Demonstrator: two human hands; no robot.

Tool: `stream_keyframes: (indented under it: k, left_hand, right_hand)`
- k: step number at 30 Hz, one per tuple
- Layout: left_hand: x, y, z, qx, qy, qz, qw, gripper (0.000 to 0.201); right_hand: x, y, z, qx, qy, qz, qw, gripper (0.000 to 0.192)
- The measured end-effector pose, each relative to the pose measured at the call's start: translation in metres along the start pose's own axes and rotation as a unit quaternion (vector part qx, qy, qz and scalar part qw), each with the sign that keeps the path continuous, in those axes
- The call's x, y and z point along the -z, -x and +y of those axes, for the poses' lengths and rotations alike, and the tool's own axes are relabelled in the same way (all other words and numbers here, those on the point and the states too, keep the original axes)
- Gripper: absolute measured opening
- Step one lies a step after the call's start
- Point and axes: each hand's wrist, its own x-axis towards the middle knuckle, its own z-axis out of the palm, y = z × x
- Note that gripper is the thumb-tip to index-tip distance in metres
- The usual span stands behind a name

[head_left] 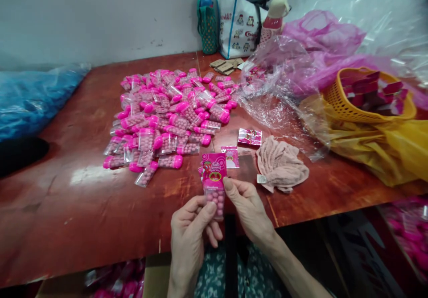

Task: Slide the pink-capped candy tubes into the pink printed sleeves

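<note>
The person's 2 bare hands meet in the lower centre of the frame around 1 small clear container (218,198), which stands nearly upright above the front edge of the red-brown table (83,213). Pink balls show in its lower part, and a bright pink printed label (214,169) covers the upper part. The left hand (190,233) pinches the container low on its left side, thumb across the front, the other fingers curled behind and below. The right hand (249,206) grips the label's lower right edge, thumb tip in front and fingers bent behind; how far those fingers reach is hidden.

Just behind the hands, a flat pink and white piece (231,157) lies on the table, with a small pink stack (249,137) near it. To the right of these rests a crumpled pale pink cloth (282,164). A broad pile of pink-capped containers (177,122) spreads left of and above the frame's centre. At right, a yellow basket (335,96) holds dark pink pieces, near yellow plastic (384,151). A white printed bag (239,30) stands at top centre, and blue plastic (33,97) fills the left edge.
</note>
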Motion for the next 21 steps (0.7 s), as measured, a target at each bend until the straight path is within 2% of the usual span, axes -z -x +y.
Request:
stream_keyframes:
  k: [3, 10, 12, 15, 18, 21]
  left_hand:
    - [-0.001, 0.003, 0.0, -0.006, -0.005, -0.003, 1.0, 0.013]
    - [0.001, 0.005, -0.002, -0.029, -0.008, 0.047, 0.998, 0.012]
    - [0.002, 0.003, -0.004, -0.024, -0.01, 0.043, 0.999, 0.013]
    - [0.002, 0.001, -0.003, -0.015, -0.026, 0.024, 0.999, 0.014]
    - [0.0, 0.001, -0.001, 0.005, -0.059, 0.0, 0.998, 0.016]
    - [-0.002, 0.003, -0.002, 0.0, -0.06, 0.007, 0.998, 0.016]
  right_hand:
    - [-0.004, 0.005, 0.002, -0.017, -0.012, -0.006, 1.0, 0.038]
    - [-0.014, 0.017, 0.011, 0.014, 0.081, 0.048, 0.995, 0.034]
    - [-0.011, 0.017, 0.013, 0.009, 0.067, 0.054, 0.996, 0.033]
    - [-0.005, 0.011, 0.01, -0.016, 0.017, 0.018, 1.0, 0.027]
    - [-0.001, 0.0, 0.003, -0.047, -0.008, 0.002, 0.999, 0.031]
    - [-0.004, -0.006, -0.001, -0.071, 0.001, 0.013, 0.997, 0.033]
